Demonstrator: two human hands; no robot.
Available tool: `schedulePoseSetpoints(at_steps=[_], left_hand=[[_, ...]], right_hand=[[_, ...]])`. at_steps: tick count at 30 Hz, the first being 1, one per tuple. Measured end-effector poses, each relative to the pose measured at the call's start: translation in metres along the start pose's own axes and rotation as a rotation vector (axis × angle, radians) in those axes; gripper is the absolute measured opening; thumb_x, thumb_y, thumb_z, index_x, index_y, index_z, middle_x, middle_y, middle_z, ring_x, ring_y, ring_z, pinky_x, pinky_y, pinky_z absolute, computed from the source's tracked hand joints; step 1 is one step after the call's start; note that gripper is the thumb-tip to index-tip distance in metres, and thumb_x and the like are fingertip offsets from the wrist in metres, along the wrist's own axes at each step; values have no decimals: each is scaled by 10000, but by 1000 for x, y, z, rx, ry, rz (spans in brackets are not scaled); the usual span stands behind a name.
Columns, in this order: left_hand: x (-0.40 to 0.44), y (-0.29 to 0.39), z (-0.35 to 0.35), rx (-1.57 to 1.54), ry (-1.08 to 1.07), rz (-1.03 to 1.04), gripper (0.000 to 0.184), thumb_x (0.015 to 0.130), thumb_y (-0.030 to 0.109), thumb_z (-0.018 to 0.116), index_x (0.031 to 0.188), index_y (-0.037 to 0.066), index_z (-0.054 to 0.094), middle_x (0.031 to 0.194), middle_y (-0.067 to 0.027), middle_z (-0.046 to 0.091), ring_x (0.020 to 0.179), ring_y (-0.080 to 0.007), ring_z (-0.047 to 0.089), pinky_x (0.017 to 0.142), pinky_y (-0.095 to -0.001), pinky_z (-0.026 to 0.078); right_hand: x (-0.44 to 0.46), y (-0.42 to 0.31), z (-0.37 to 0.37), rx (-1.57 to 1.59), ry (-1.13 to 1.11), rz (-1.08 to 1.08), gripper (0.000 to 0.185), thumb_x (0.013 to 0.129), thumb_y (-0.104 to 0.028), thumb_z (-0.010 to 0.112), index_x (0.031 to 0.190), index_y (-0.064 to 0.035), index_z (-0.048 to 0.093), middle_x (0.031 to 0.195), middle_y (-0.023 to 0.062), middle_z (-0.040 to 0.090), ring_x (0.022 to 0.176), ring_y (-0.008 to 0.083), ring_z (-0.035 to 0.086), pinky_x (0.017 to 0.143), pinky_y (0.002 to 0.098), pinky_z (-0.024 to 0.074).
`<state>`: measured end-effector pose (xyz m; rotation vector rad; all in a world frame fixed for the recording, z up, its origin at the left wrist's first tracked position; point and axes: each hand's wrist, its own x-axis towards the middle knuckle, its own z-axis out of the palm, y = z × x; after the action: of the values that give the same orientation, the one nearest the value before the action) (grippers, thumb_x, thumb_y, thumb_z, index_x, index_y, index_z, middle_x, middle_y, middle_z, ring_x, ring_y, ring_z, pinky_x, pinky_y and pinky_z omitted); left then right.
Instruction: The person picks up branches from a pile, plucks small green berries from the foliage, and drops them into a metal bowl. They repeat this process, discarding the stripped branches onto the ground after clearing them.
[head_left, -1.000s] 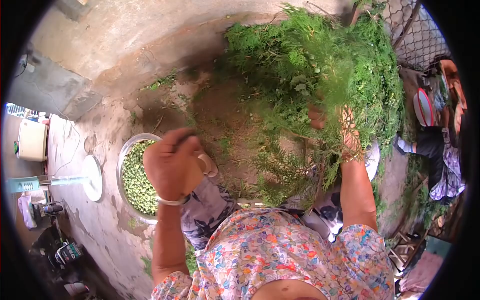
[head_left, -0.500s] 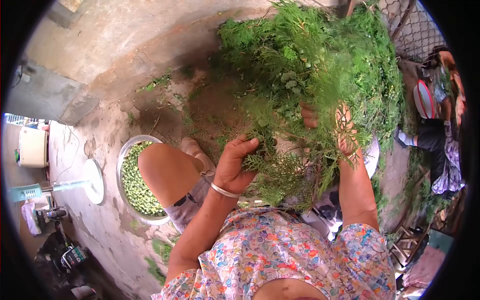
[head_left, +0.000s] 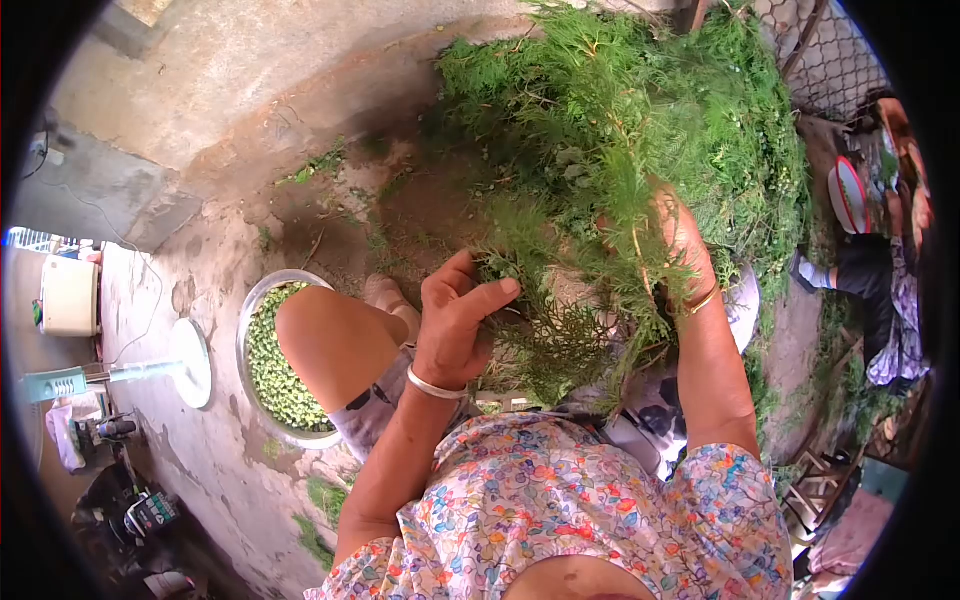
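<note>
My right hand (head_left: 685, 245) is closed round a leafy evergreen branch (head_left: 640, 240), with flat feathery sprays hanging over my lap and hiding some of the fingers. Beside the lower sprays is my left hand (head_left: 452, 325), its fingers curled and thumb stretched toward a small green tip. What lies inside those fingers is hidden. Beyond both hands rises a large heap of cut evergreen branches (head_left: 740, 150). A round metal basin (head_left: 243, 345), holding many small green cone-like pieces, stands on the floor to the left of my bent knee.
Left of the basin is a pale fan-like stand (head_left: 190, 362) with a round base. Another person's leg (head_left: 865, 270) shows at the right, near a red-rimmed white bowl (head_left: 848, 195). Wire mesh (head_left: 835, 65) borders the heap, and a wall (head_left: 300, 50) runs behind.
The branch has turned and swung slightly left with my right hand, whose wrist now shows a bracelet. My left hand has shifted a little left, and its thumb has lifted away from the fingers.
</note>
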<state>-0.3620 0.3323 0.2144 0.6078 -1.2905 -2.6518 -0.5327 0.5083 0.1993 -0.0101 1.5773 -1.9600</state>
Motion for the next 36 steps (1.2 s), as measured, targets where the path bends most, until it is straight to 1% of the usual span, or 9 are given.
schedulePoseSetpoints(at_steps=[4,6,7,9,10,11,14,24,36], left_hand=[[-1,2,7,65,37,37,252,773,11,648,1001,-55,566,828,-79,612,673,-143,603,556,-288,547],[1,0,5,62,58,44,240,766,10,657,983,-53,576,818,-78,611,665,-141,599,542,-280,542],[1,-1,1,64,100,60,225,761,1,659,971,-39,588,802,-72,614,664,-136,600,530,-270,534],[1,2,-6,65,141,74,212,756,-7,660,959,-25,600,787,-66,616,664,-132,601,519,-261,527],[-1,6,-10,99,160,65,208,753,-21,657,954,-29,604,774,-66,615,662,-134,599,508,-253,519],[-1,11,-14,132,177,57,205,749,-35,653,949,-33,608,760,-67,614,659,-136,597,496,-245,512],[-8,28,-20,171,185,2,226,738,-34,664,951,-44,588,693,-82,603,519,-144,581,426,-243,474],[-16,33,-41,174,58,-159,227,675,-70,667,870,-27,560,606,-75,569,406,-148,530,305,-242,372],[-32,35,-50,343,-234,-190,158,667,-39,667,773,-51,550,560,-52,540,395,-110,500,337,-234,347]], right_hand=[[36,31,-45,-216,-184,-164,453,909,-358,526,1219,-31,478,1104,124,593,955,246,611,799,379,514],[48,43,-62,-369,-430,-499,471,907,-370,536,1238,-42,468,1122,99,588,971,258,603,811,400,510],[35,28,-44,-369,-430,-498,471,907,-370,536,1238,-42,468,1122,99,588,971,258,603,811,400,510],[-3,-15,9,-38,4,15,457,900,-379,550,1214,-53,487,1105,93,597,958,257,606,808,406,509],[1,-16,8,102,27,58,422,894,-359,564,1189,-63,509,1059,85,613,921,250,616,799,410,519],[-2,-18,8,101,30,58,422,894,-359,564,1189,-63,509,1059,85,613,921,250,616,799,410,519],[2,-23,-2,419,55,-52,165,794,-93,508,929,-59,598,814,50,619,687,190,604,636,347,536],[20,-14,-27,450,77,-148,107,791,-45,492,831,-75,585,785,26,611,683,153,587,611,317,511],[12,-21,-14,437,145,-102,74,769,-29,505,751,-74,561,747,26,598,655,146,577,605,322,501]])
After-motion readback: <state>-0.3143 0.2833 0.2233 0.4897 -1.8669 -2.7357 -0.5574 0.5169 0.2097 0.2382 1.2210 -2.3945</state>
